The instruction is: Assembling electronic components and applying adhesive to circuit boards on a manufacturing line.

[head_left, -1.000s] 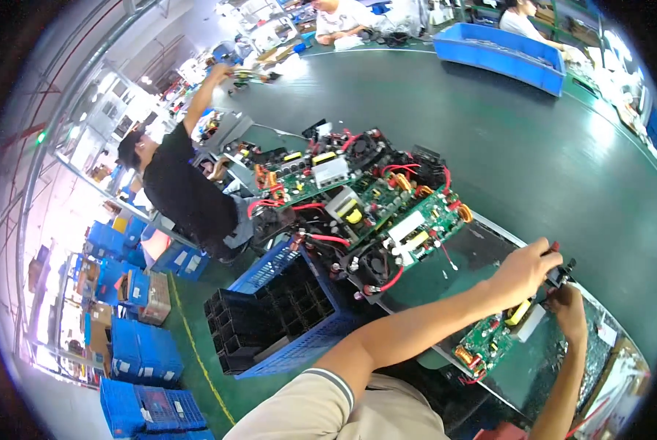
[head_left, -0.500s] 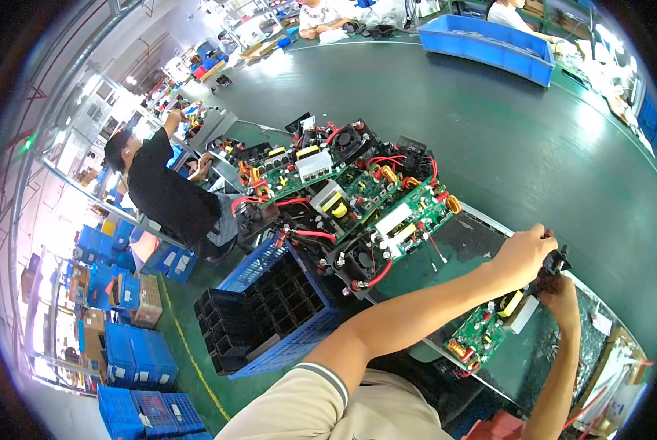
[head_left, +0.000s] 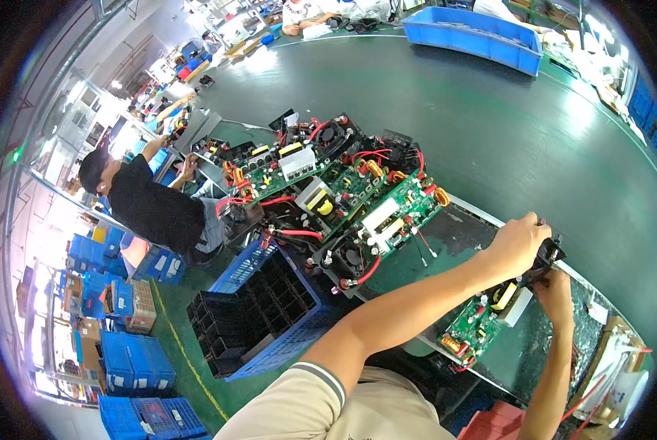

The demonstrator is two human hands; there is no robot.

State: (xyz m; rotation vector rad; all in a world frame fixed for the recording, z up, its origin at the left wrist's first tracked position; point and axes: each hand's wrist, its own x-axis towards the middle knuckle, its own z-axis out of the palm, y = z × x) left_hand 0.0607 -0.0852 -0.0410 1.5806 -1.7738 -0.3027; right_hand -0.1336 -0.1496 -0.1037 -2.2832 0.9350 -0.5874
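My left hand [head_left: 524, 243] reaches across from the lower left, fingers closed on a black part [head_left: 550, 253] whose kind I cannot make out. From below, my right hand [head_left: 556, 293] grips the lower side of the same black part. Directly beneath lies a green circuit board [head_left: 469, 330] with a yellow transformer, a pale heat sink [head_left: 517, 306] and copper coils. Whether the black part is joined to this board is hidden by my hands. To the left, several more green boards [head_left: 409, 209] with fans and red cables lie piled together.
A blue crate [head_left: 288, 352] with black dividers stands left of me. A long blue bin [head_left: 471, 40] sits across the green bench [head_left: 490, 139]. Another person [head_left: 156, 213] works at the left. A cardboard box [head_left: 600, 374] with wires is at the right.
The view has shifted slightly, so the surroundings sit a little further left. Both hands keep hold of the black part, which has turned a little and shows more of its dark face.
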